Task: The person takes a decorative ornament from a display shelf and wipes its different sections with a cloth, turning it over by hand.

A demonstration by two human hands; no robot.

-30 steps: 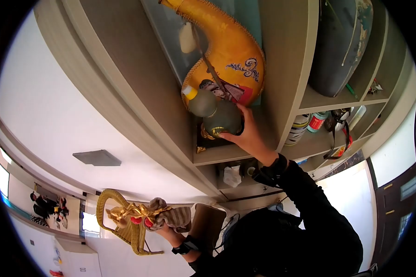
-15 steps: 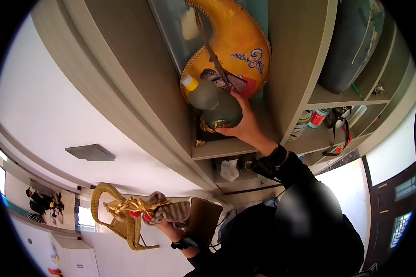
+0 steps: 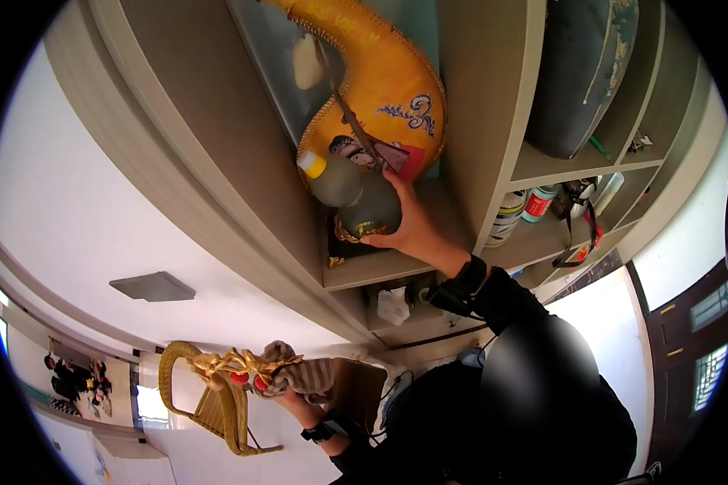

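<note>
Shelves and their contents sit slightly farther left in view than half a second earlier, while the person's right hand [image 3: 416,225] stays on the grey-green gourd-shaped bottle [image 3: 378,207] with the yellow cap [image 3: 311,166]. That bottle is inside a tall shelf compartment [image 3: 360,273], near its front edge, beside a dark object with gold trim [image 3: 336,250]; I can't tell whether its base rests or hangs free. The right hand's fingers grasp the bottle's round lower part, thumb on the near side, index finger toward the far side. Behind it, farther in, stands a large orange gourd-shaped vessel [image 3: 388,89] with stitched edges. Low on the left, the left hand [image 3: 289,398] grips a striped cloth [image 3: 310,378], its fingers partly hidden; a gold ornament [image 3: 217,368] with red parts appears held along with it, in front of a wicker chair [image 3: 167,376]. Work seems midway to me: the bottle is in the compartment but not yet let go, and cloth and ornament are not set down.
</note>
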